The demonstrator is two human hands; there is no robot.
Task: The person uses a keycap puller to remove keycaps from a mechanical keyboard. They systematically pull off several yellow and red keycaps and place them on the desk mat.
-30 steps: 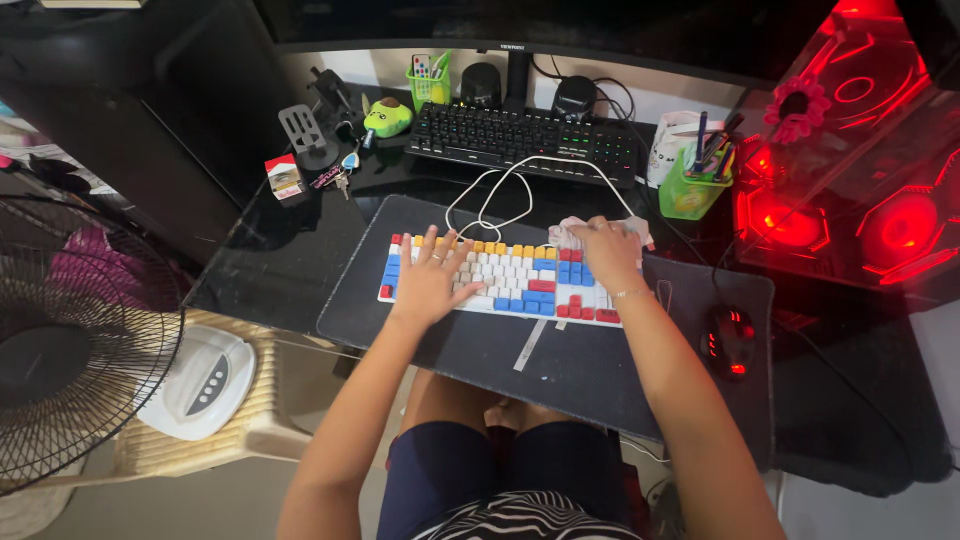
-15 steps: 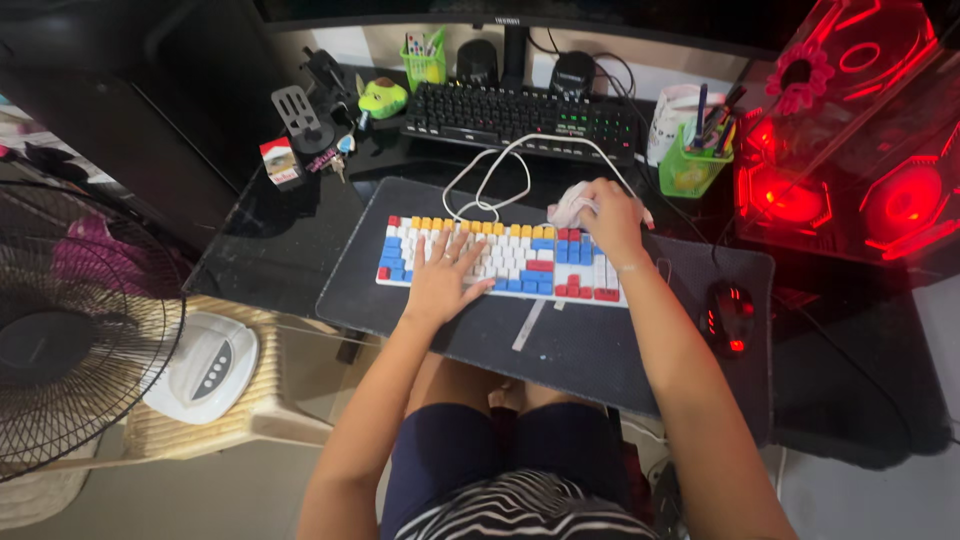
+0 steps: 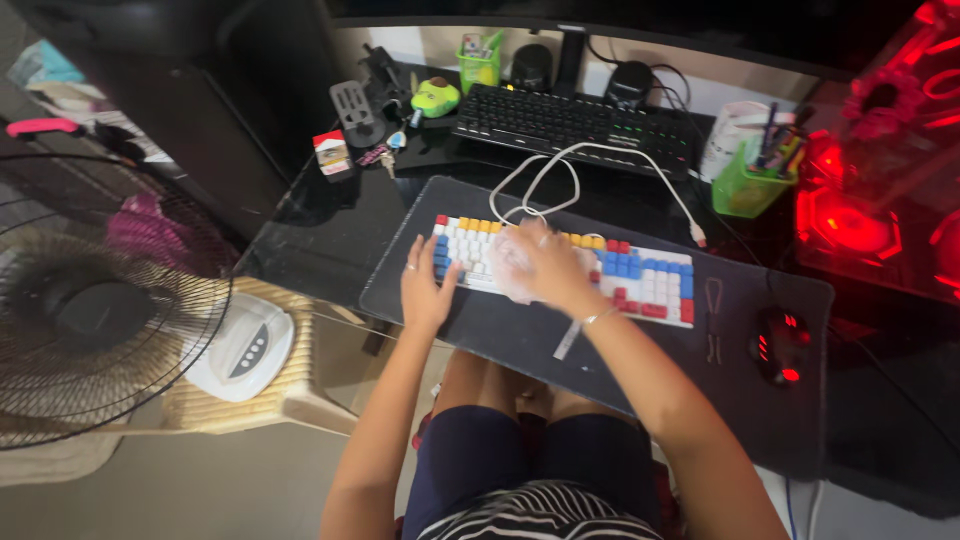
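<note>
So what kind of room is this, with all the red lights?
Probably a home computer or gaming desk. A black keyboard lies under a monitor, a computer case glows red, and a mouse sits on the desk mat. A fan stands beside it.

A black backlit keyboard point(image 3: 575, 125) sits at twelve o'clock on the counter point(image 3: 320, 235). At two o'clock a green pen cup point(image 3: 752, 185) stands beside a glowing red computer case point(image 3: 880, 200). A black mouse point(image 3: 778, 345) glows at three. At nine, a standing fan point(image 3: 95, 305) and a white device point(image 3: 240, 350).
</note>
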